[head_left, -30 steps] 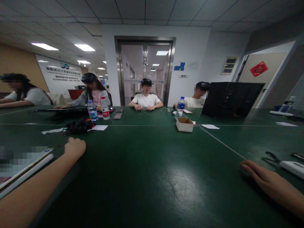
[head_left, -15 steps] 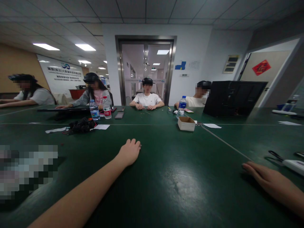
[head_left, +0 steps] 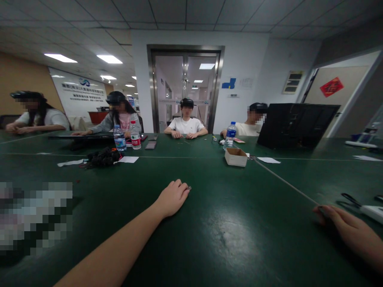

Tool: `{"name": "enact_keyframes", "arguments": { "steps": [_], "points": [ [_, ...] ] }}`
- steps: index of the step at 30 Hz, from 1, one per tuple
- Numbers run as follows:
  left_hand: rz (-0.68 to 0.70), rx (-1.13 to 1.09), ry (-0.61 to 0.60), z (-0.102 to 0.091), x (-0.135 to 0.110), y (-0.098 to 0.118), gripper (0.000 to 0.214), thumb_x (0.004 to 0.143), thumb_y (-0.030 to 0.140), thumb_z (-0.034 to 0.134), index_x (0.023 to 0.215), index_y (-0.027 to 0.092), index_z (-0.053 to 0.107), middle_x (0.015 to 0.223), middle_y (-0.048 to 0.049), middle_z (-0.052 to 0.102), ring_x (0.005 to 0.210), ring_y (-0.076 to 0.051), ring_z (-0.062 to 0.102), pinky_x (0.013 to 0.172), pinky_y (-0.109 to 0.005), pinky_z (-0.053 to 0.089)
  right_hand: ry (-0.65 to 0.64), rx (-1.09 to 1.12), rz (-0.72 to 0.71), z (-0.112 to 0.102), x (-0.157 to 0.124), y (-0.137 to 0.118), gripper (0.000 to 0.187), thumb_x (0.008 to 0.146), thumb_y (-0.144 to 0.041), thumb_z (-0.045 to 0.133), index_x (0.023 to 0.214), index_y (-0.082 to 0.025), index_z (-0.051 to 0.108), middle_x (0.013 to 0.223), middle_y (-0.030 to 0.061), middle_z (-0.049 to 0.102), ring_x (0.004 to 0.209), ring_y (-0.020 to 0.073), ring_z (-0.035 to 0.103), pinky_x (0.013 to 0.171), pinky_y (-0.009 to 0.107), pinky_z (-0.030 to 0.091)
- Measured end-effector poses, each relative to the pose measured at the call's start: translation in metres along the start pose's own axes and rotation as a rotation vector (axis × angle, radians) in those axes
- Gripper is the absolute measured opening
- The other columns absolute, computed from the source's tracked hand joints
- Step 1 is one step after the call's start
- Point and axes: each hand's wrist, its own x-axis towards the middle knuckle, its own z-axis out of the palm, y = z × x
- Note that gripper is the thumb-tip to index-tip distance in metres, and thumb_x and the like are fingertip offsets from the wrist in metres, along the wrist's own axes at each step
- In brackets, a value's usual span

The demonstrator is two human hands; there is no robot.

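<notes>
clear: bare green table (head_left: 239,235) lies wide and flat between left hand (head_left: 172,198) and right hand (head_left: 347,229) | ahead: cardboard box (head_left: 235,156) stands well past the left hand | far left: black bundle (head_left: 101,157) and water bottles (head_left: 119,138) crowd the strip | right: white device (head_left: 371,211) just beside the right hand | far right: upright black screen (head_left: 296,125) walls the edge

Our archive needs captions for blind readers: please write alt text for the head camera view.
A person's left hand and right hand rest apart on a dark green table. Across it sit four people, with water bottles and a small cardboard box between.
</notes>
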Motion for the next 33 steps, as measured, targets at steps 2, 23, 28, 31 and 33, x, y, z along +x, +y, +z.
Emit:
{"name": "enact_keyframes", "arguments": {
  "steps": [2,23,28,31,33],
  "points": [
    [0.001,-0.004,-0.009,-0.001,-0.001,0.002,0.045,0.092,0.047,0.023,0.111,0.023,0.056,0.105,-0.0054,0.054,0.092,-0.018,0.05,0.08,-0.032,0.04,-0.07,0.086,0.079,0.002,0.003,0.007,0.042,0.068,-0.055,0.037,0.073,-0.022,0.063,0.067,0.0098,0.068,0.066,0.0292,0.064,0.062,0.038,0.05],
    [-0.003,-0.03,-0.018,-0.003,-0.005,0.002,0.04,0.091,0.047,0.029,0.111,0.025,0.055,0.106,-0.0051,0.052,0.095,-0.019,0.049,0.082,-0.033,0.041,-0.2,0.029,0.012,0.004,-0.003,-0.004,0.038,0.076,-0.051,0.031,0.073,-0.024,0.057,0.074,0.0141,0.065,0.073,0.0278,0.062,0.072,0.038,0.047],
    [-0.006,0.001,-0.021,-0.005,-0.006,0.005,0.039,0.09,0.047,0.03,0.111,0.024,0.055,0.106,-0.0056,0.052,0.095,-0.02,0.049,0.084,-0.035,0.041,-0.19,-0.218,-0.15,0.012,0.001,-0.003,0.042,0.067,-0.06,0.043,0.069,-0.021,0.058,0.079,0.0144,0.063,0.075,0.0292,0.06,0.067,0.04,0.047],
    [-0.017,0.004,-0.03,-0.005,-0.006,0.005,0.039,0.09,0.047,0.03,0.11,0.024,0.055,0.107,-0.0058,0.051,0.097,-0.02,0.048,0.085,-0.036,0.04,-0.157,-0.397,-0.179,0.017,0.005,0.005,0.046,0.067,-0.064,0.041,0.072,-0.022,0.059,0.083,0.0129,0.061,0.077,0.0302,0.058,0.064,0.042,0.045],
    [-0.025,0.002,-0.047,-0.005,-0.006,0.006,0.039,0.09,0.047,0.03,0.111,0.024,0.055,0.108,-0.0058,0.051,0.098,-0.02,0.048,0.086,-0.036,0.04,-0.126,-0.477,-0.147,0.018,0.007,0.01,0.05,0.069,-0.065,0.038,0.083,-0.023,0.061,0.092,0.0132,0.061,0.082,0.0323,0.057,0.064,0.044,0.044]
  ]
}}
